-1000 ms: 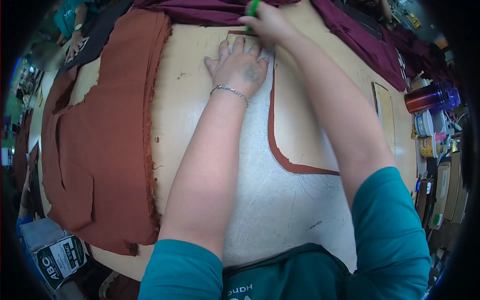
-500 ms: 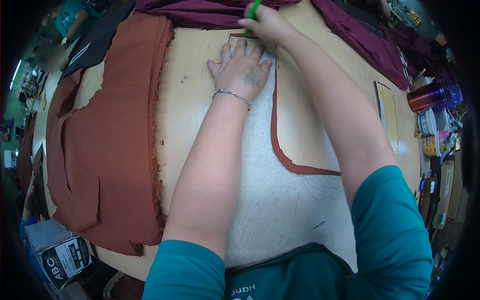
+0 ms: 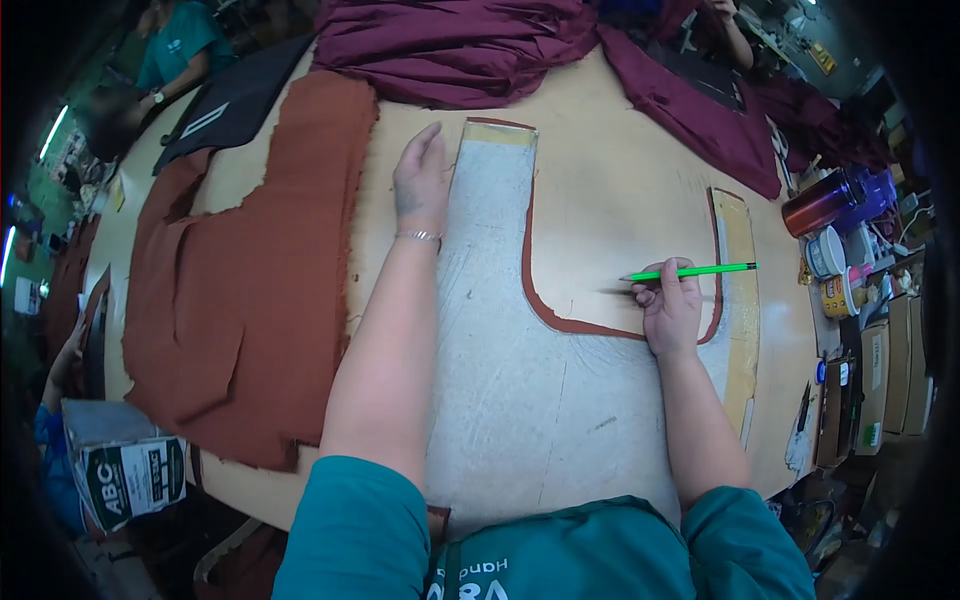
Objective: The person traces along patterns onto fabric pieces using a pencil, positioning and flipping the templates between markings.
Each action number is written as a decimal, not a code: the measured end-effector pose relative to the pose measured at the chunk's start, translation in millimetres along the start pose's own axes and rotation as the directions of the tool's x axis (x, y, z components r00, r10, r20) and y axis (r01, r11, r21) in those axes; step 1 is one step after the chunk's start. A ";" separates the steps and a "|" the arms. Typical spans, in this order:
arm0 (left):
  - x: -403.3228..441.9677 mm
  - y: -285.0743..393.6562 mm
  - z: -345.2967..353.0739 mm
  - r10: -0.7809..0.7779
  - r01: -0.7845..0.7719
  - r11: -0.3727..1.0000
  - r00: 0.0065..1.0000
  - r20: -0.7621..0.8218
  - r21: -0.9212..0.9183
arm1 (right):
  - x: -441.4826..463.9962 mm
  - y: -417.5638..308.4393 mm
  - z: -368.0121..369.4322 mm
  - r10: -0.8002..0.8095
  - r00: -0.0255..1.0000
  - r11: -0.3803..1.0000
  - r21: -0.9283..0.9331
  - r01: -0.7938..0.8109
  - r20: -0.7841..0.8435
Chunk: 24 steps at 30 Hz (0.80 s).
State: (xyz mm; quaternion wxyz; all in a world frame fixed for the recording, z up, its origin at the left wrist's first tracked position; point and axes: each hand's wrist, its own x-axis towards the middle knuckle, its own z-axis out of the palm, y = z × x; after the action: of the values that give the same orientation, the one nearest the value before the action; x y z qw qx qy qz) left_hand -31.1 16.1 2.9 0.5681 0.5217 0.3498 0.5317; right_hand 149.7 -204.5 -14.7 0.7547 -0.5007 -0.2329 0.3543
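Note:
A large grey pattern template (image 3: 500,390) with a U-shaped cutout lies in front of me. Rust-brown fabric (image 3: 575,325) shows from under it as a strip along the cutout and at the top of its left arm. My left hand (image 3: 422,180) is on edge beside the left arm of the template, its fingers stretched out and nothing held. At the right side of the cutout, my right hand (image 3: 672,310) grips a green pencil (image 3: 705,270), its sharp end pointing left.
Stacked rust-brown fabric pieces (image 3: 250,290) lie to the left. Maroon fabric (image 3: 450,50) is heaped at the back, with more maroon fabric (image 3: 690,120) at back right. A metallic tumbler (image 3: 822,203) and tubs stand at the right edge. A co-worker (image 3: 185,50) sits at far left.
My left hand has lifted off the template's top and shifted left to its edge. My right hand has come down and right with the pencil, from the top to the cutout's right side.

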 end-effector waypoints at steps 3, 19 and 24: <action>-27.2 8.6 -40.9 0.010 -0.012 0.967 1.000 0.008 0.253 | 4.7 5.0 2.1 -0.015 1.000 0.995 -0.095 0.017 0.022; -112.6 25.1 -43.0 0.001 -0.265 0.278 0.961 0.276 0.923 | 7.1 10.4 6.8 -0.085 0.996 0.949 -0.301 0.089 0.026; -70.1 11.7 -7.3 0.020 -0.338 0.222 0.939 0.342 0.915 | 3.6 8.6 8.0 -0.086 0.996 0.952 -0.291 0.093 0.038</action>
State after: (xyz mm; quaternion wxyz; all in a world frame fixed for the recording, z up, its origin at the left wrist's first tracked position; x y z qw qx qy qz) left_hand -54.1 -51.5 1.6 0.1018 0.8599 0.4613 0.1935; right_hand 143.8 -194.8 -19.5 0.6847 -0.5913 -0.3144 0.2874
